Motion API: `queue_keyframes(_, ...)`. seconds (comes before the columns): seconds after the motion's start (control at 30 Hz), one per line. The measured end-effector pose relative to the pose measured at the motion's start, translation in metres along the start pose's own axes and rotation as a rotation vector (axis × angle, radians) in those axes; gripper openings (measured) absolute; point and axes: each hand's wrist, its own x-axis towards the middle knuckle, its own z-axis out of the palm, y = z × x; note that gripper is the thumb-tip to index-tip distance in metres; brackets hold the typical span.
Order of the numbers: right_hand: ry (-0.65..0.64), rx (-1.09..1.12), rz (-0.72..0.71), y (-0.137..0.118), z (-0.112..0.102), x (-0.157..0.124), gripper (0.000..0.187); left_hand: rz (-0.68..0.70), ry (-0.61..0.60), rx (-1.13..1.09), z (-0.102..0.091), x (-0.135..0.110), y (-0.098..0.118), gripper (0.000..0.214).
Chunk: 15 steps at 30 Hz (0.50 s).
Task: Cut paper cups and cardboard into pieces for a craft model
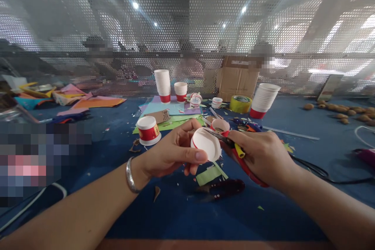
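Between thumb and fingers, my left hand holds a cut paper cup bottom, white inside with a thin red edge, its round opening tilted toward me. My right hand grips scissors with red and yellow handles. Their blades reach over the cup piece's upper right rim; whether they touch it I cannot tell. Just behind stands a red ring of cut cup, partly covered. An upside-down red and white paper cup is to the left of my left hand. Dark-handled snips lie below my hands.
Cup stacks stand at the back, near a roll of yellow tape and a cardboard box. Coloured paper lies left, walnut-like brown pieces right. Green scraps and a cable lie on the blue table.
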Motion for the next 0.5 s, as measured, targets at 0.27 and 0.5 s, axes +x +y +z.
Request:
queue_keyframes(0.27, 0.046, -0.020, -0.039, 0.0004, 0.0008, 0.0027, 0.023, -0.007, -0.030, -0.030, -0.0043, 0.0000, -0.0019, 0.037)
queue_keyframes(0.5, 0.040, -0.017, -0.037, 0.0006, 0.0017, 0.0036, 0.020, -0.009, -0.048, -0.052, -0.0063, 0.0020, -0.0028, 0.036)
